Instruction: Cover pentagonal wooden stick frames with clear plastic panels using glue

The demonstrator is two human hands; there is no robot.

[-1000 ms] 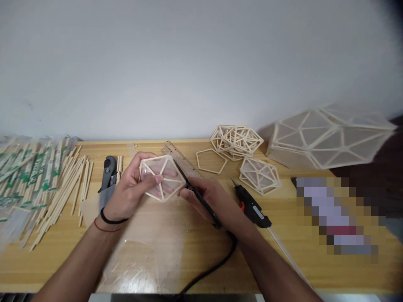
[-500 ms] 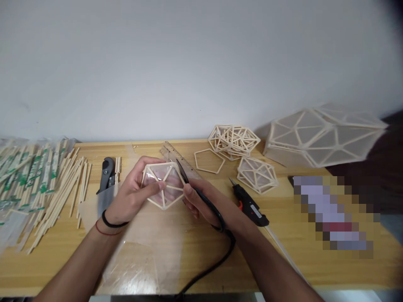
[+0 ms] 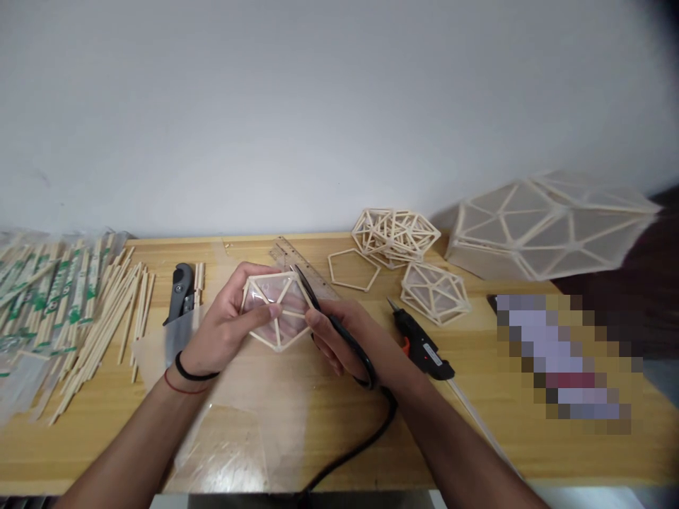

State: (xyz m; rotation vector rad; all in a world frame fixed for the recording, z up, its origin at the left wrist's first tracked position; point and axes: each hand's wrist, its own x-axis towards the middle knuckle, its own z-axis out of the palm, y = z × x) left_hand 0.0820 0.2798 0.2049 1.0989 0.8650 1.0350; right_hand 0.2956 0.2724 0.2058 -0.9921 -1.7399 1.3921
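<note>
My left hand (image 3: 233, 311) grips a pentagon-shaped frame of wooden sticks (image 3: 279, 341), its thumb pressed on the hub where the spokes meet. Clear film spans the frame. In my right hand (image 3: 339, 332) is a pair of black-handled scissors (image 3: 353, 346). The blades lie along the frame's upper right edge, and the right thumb rests by the frame's right corner. How far the blades are apart is hard to make out. Parts of the right fingers are hidden behind the scissors.
To the right lie a black glue gun (image 3: 421, 346), a covered stick panel (image 3: 436, 293), a bare pentagon (image 3: 353, 270) and a stick-frame pile (image 3: 395, 237). A large covered structure (image 3: 546, 230) stands behind. Leftward are a grey cutter (image 3: 180, 293), loose sticks (image 3: 100, 332) and wrapped chopsticks (image 3: 53, 290). A ruler (image 3: 305, 265) lies behind the hands.
The scissors have shifted slightly up and left along the frame's edge, and the right hand's fingers have moved a little. The left hand keeps its hold on the frame.
</note>
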